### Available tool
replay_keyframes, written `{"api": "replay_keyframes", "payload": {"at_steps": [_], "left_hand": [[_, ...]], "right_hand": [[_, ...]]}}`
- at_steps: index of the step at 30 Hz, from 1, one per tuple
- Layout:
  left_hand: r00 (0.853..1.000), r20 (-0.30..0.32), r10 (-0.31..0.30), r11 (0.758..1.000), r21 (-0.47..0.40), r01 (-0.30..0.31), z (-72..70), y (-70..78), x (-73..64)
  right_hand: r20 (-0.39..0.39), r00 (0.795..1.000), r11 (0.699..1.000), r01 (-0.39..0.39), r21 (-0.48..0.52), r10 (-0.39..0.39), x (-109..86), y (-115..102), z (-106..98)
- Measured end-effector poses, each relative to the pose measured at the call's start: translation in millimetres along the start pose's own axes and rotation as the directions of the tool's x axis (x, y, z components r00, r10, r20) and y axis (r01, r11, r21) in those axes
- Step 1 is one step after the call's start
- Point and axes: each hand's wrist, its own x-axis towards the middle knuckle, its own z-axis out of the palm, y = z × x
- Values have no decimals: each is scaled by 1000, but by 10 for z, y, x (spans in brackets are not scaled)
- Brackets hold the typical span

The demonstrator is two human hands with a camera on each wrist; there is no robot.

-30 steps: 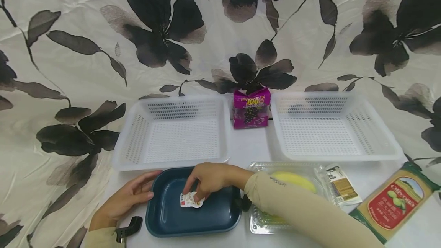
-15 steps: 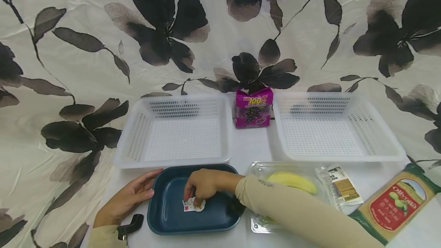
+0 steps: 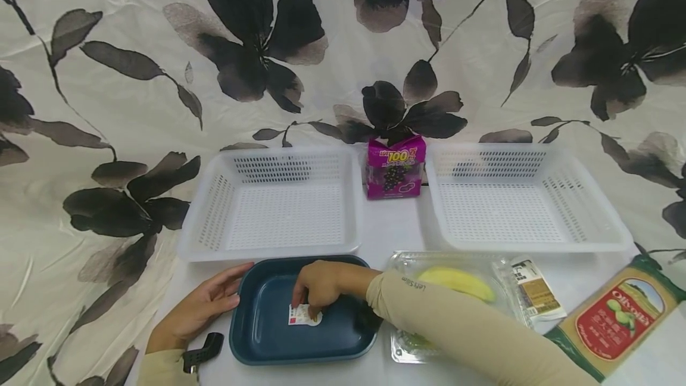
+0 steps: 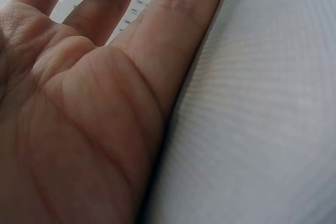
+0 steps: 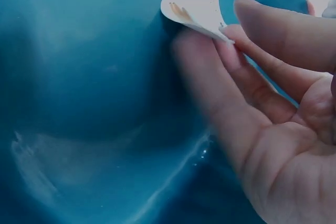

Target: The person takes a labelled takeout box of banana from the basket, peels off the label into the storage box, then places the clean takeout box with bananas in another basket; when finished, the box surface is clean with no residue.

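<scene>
A small white label (image 3: 300, 315) with red print lies in the dark blue tray (image 3: 257, 347). My right hand (image 3: 321, 282) reaches into the tray from the right, with thumb and fingers pinching the label. The right wrist view has the label (image 5: 202, 3) bent into a curve, one corner at the fingertips of the hand (image 5: 273, 108). At the tray's left rim rests my left hand (image 3: 200, 308), its fingers extended along the outside. Close up in the left wrist view, the palm of that hand (image 4: 94, 119) shows relaxed and holding nothing.
Two white perforated baskets (image 3: 278, 255) (image 3: 530, 246) stand behind, with a purple candy bag (image 3: 395, 171) between them. To the right are a clear plastic box (image 3: 399, 347) with a banana (image 3: 455, 280), a brown-and-white packet (image 3: 536, 290), and a green-and-tan Olivoila package (image 3: 613, 317).
My right hand has moved slightly over the label, and the label has shifted a little to the right. The left hand stays at the tray's rim. The whole view has shifted slightly.
</scene>
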Motion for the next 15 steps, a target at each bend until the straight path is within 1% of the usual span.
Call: {"api": "replay_keyframes", "payload": {"at_steps": [3,7,11,15], "left_hand": [[1000,1,1,1000,-1,-1,0,-1,-3],[1000,4,11,1000,-4,-11,-5,-9,-5],[1000,-2,15,1000,-2,-15,-5,-12,0],[1000,3,20,1000,-5,-20,0,-5,8]], "right_hand": [[4,1000,1000,-26,-7,26,-16,-35,-6],[-10,998,998,-62,-14,62,-38,-95,-5],[-11,995,995,-95,32,96,-61,-148,-11],[-9,994,993,-108,49,109,-74,-163,-29]]}}
